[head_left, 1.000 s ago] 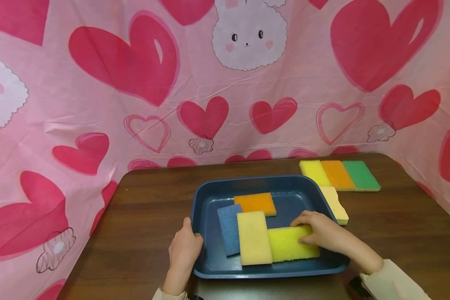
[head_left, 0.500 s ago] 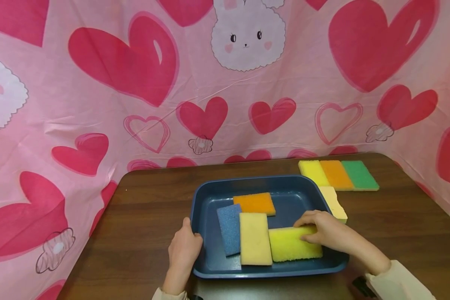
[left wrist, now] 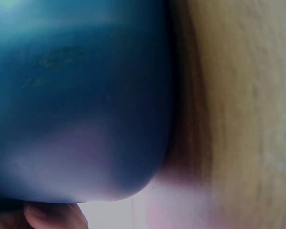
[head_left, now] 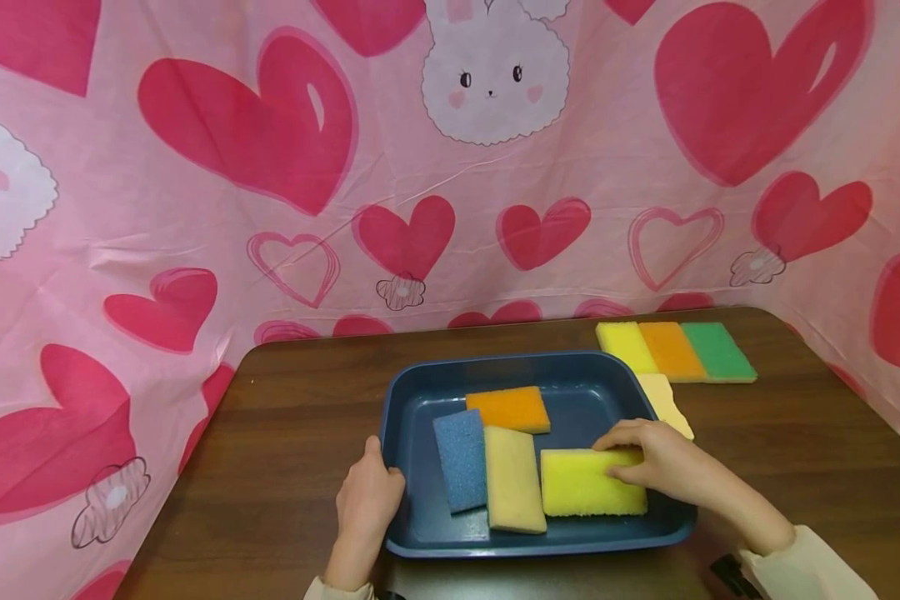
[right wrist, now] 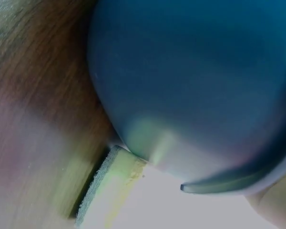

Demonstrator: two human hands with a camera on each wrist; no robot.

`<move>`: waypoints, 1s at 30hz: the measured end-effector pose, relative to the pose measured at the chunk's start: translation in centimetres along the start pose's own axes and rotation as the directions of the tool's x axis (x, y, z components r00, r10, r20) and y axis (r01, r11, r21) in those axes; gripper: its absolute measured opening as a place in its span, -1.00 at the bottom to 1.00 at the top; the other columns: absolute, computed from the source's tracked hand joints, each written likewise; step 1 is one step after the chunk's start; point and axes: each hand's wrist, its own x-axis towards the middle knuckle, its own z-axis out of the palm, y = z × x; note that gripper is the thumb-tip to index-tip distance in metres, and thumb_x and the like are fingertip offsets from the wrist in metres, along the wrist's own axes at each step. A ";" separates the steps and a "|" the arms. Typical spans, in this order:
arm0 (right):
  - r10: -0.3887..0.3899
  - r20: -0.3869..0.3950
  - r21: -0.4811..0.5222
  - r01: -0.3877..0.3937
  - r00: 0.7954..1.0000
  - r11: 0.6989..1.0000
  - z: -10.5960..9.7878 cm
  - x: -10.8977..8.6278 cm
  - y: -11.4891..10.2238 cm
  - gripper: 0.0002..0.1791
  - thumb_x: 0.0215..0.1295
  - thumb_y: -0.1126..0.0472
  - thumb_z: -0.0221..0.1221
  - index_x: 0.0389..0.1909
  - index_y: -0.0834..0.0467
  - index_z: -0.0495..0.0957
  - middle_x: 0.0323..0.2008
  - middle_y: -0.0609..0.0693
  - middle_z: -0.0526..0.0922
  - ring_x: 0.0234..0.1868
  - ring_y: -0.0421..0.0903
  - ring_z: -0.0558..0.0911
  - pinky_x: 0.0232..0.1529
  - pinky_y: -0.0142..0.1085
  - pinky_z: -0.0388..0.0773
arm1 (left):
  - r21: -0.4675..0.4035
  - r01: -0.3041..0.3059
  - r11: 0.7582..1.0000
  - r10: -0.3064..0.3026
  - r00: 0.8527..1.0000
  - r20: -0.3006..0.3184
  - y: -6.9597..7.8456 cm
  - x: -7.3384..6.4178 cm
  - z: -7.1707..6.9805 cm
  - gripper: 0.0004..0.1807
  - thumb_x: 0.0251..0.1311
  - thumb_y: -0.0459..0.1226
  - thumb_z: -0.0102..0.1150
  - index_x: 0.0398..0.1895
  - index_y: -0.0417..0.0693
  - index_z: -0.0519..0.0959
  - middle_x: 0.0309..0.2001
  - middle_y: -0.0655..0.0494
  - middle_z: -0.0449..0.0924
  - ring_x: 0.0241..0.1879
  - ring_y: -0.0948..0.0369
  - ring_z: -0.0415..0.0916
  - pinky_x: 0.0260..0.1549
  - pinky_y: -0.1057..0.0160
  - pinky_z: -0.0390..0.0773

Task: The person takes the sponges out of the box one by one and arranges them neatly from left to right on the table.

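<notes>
A dark blue rectangular tray (head_left: pixel 450 533) stands on the table near its front edge. My left hand (head_left: pixel 371 487) grips the tray's left rim; in the left wrist view, fingertips (left wrist: pixel 52 215) touch its underside edge. Inside the tray, my right hand (head_left: pixel 648 458) pinches a bright yellow scouring sponge (head_left: pixel 585 487) between thumb and fingers. Left of it lies a pale yellow sponge (head_left: pixel 513 479), slightly tilted. A blue sponge (head_left: pixel 459 462) lies beside that one, and an orange sponge (head_left: pixel 506 408) lies behind them.
Yellow (head_left: pixel 625 347), orange (head_left: pixel 671 350) and green (head_left: pixel 717 350) sponges lie side by side at the back right. Another pale sponge (head_left: pixel 663 400) lies against the tray's right outer side. A pink cloth (head_left: pixel 307 167) with hearts hangs behind the wooden table (head_left: pixel 285 417).
The bright yellow sponge has moved slightly right with my right hand. The pale yellow sponge has shifted slightly right and tilted. My left hand has stayed on the tray rim.
</notes>
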 end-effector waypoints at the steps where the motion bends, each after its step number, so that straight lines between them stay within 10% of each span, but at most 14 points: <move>1: 0.000 -0.008 0.002 0.000 1.000 1.000 0.0 0.0 0.0 -0.76 0.06 0.13 0.34 -0.21 0.06 0.67 -0.26 -0.14 0.68 -0.27 -0.29 0.55 -0.30 -0.43 0.52 | 0.000 0.001 1.000 -0.001 1.000 0.001 0.0 0.0 0.0 -0.77 0.06 -0.33 -0.05 -0.18 -0.21 0.35 -0.50 -0.17 0.56 -0.58 0.03 0.47 -0.63 0.10 0.29; 30: 0.103 -0.199 -0.007 -0.107 0.975 0.994 -1.6 -0.6 -0.7 -0.71 0.02 0.16 0.38 -0.20 0.17 0.68 -0.38 -0.16 0.68 -0.40 -0.45 0.46 -0.40 -0.43 0.53 | -0.016 0.007 1.000 -0.007 1.000 0.011 -0.1 0.0 0.0 -0.72 0.08 -0.33 -0.05 -0.11 -0.22 0.36 -0.43 -0.20 0.59 -0.56 0.02 0.49 -0.63 0.10 0.31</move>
